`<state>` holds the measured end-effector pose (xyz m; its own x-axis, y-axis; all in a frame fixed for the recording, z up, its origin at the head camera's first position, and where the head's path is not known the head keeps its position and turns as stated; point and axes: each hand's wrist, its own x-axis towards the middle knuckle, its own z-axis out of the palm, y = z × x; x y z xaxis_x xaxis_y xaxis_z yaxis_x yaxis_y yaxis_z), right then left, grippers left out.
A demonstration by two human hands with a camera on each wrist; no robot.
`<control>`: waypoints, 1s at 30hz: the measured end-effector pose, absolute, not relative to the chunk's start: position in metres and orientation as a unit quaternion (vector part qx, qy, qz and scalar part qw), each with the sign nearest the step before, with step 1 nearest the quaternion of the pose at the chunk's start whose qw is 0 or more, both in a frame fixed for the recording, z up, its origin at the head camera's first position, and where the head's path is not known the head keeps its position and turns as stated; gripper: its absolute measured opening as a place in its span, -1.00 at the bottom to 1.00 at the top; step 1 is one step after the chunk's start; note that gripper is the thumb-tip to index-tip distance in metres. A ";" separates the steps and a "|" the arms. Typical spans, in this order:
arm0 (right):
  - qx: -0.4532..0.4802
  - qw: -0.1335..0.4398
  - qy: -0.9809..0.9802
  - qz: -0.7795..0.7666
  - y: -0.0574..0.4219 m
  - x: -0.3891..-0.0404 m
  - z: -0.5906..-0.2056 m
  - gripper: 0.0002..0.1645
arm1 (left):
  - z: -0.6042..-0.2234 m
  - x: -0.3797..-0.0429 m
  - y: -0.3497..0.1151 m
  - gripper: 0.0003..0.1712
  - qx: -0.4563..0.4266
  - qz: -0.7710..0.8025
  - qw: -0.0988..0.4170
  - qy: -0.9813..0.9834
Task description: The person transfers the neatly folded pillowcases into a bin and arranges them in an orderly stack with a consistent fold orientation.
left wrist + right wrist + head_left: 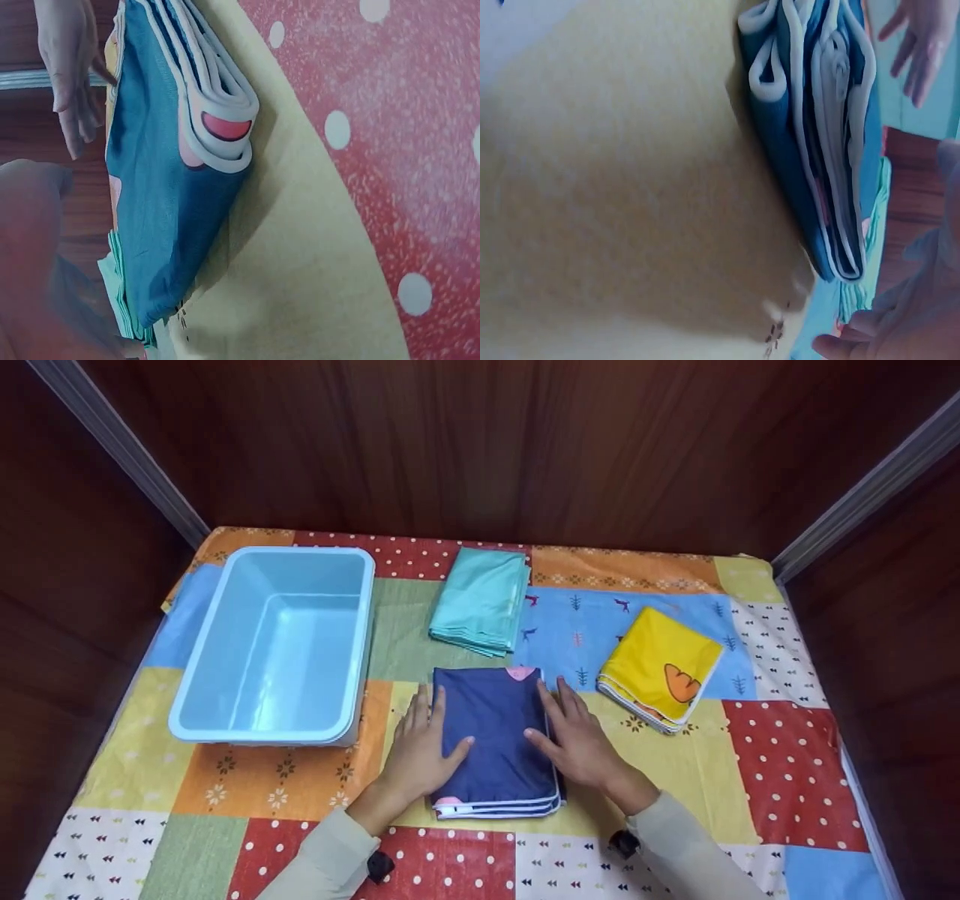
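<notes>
Patchwork tablecloth underneath everything. Light-blue plastic tub, left. Navy folded cloth with white edging, near middle, in front of you. Teal folded cloth, far middle. Yellow folded cloth with orange print, right. Your left hand and right hand flank navy cloth, fingers extended, gripping nothing; thumbs over its top, contact unclear.

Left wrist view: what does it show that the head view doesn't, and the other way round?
Only the left wrist view clearly shows a red patch on the folded end of the navy cloth. Only the head view shows the blue tub and the sleeves. Both show the navy cloth, mint cloth, left hand, right hand and patchwork tablecloth.
</notes>
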<state>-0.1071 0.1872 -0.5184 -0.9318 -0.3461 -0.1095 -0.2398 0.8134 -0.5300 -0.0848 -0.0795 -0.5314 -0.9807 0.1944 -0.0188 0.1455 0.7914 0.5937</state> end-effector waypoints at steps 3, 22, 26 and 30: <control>-0.124 0.109 0.940 -0.299 0.185 -0.107 -0.520 -0.01 | -0.530 -0.085 -0.080 -0.02 0.056 0.360 0.051 0.930; 0.050 0.150 0.810 -0.564 0.167 -0.115 -0.523 -0.14 | -0.522 -0.095 -0.079 -0.27 -0.097 0.636 0.130 0.754; 0.121 0.161 0.773 -0.602 0.166 -0.120 -0.524 -0.16 | -0.526 -0.101 -0.077 -0.32 -0.105 0.689 0.129 0.706; 0.149 0.174 0.753 -0.617 0.168 -0.124 -0.526 -0.24 | -0.529 -0.104 -0.077 -0.35 -0.115 0.713 0.142 0.677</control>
